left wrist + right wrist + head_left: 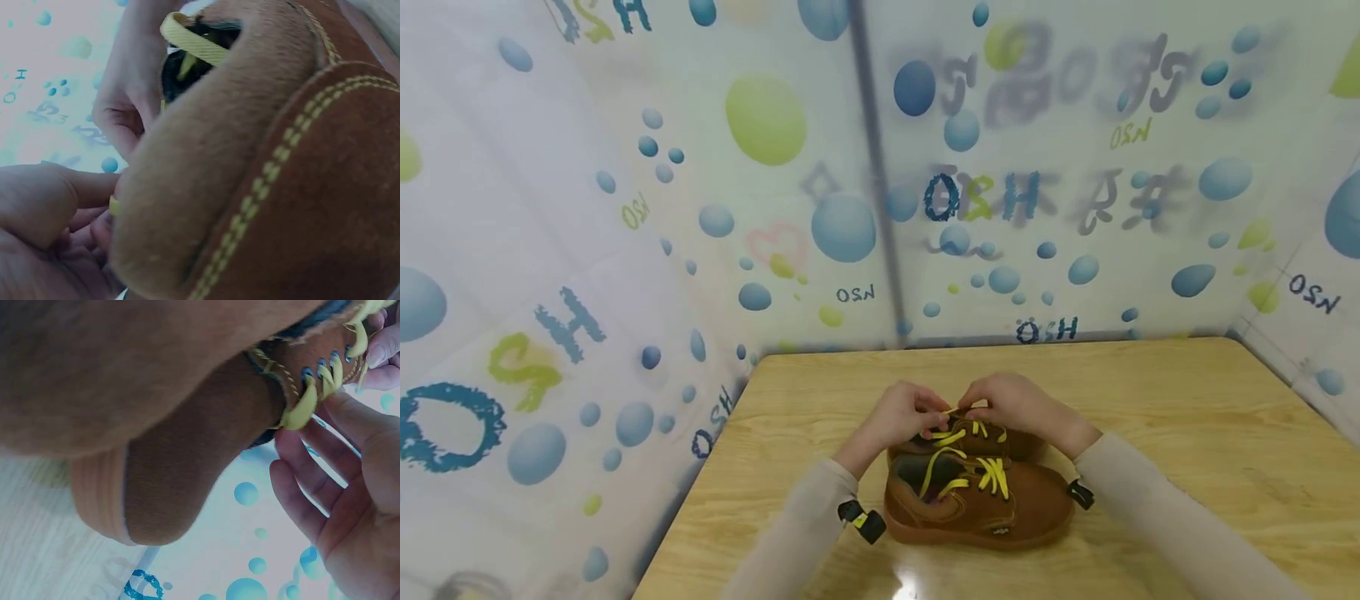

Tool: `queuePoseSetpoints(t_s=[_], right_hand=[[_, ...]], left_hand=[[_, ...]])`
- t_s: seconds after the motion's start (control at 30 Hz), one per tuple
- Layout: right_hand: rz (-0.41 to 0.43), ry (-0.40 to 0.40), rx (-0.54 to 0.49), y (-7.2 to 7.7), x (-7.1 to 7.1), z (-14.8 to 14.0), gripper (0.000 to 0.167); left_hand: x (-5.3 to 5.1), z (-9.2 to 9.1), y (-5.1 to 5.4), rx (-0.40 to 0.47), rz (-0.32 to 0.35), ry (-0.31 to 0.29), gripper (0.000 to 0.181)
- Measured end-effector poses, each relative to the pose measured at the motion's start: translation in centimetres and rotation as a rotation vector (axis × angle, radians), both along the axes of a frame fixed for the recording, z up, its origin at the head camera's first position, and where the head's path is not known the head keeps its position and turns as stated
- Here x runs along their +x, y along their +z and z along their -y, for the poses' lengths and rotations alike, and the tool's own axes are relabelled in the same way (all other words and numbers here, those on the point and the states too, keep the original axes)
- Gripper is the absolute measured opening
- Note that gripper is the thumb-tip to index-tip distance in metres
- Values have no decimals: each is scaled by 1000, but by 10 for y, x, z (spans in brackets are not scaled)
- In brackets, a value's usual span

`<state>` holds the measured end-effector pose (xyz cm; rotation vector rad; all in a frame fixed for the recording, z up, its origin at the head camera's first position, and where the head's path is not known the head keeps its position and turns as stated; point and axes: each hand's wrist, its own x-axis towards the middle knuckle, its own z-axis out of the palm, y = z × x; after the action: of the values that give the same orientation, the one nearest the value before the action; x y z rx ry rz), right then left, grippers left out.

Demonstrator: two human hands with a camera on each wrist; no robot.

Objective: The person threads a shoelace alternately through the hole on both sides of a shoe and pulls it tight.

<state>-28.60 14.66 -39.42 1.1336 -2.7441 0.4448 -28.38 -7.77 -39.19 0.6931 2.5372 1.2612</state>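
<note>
Two brown shoes with yellow laces lie side by side on the table. Over the farther shoe (1026, 446), my left hand (901, 415) pinches its yellow shoelace (952, 410). My right hand (1018, 407) meets it from the other side, thumb and forefinger at the same lace. Up close in the right wrist view, the right hand (369, 481) has its other fingers loosely bent beside the eyelets. The nearer shoe (1037, 500) stands before both hands, its lace (995, 477) hanging loose. In the left wrist view this shoe's collar (187, 175) hides part of the left hand (50, 212).
The wooden table (1187, 417) extends around the shoes. Behind and to the left, a patterned curtain (625, 333) with blue and green dots borders it. A black strap (862, 521) sits on the left sleeve, another dark strap (1081, 493) on the right.
</note>
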Motion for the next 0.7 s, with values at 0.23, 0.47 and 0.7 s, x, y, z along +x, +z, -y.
queuePoseSetpoints(t_s=[0.23, 0.47, 0.7], right_hand=[[-57, -18, -56, -11, 6, -3, 16], [73, -68, -143, -16, 2, -2, 17], [79, -91, -161, -18, 2, -1, 16]], left_hand=[[5, -14, -7, -195, -233, 33, 13], [10, -19, -13, -269, -415, 98, 13], [14, -17, -18, -229, -483, 143, 12]])
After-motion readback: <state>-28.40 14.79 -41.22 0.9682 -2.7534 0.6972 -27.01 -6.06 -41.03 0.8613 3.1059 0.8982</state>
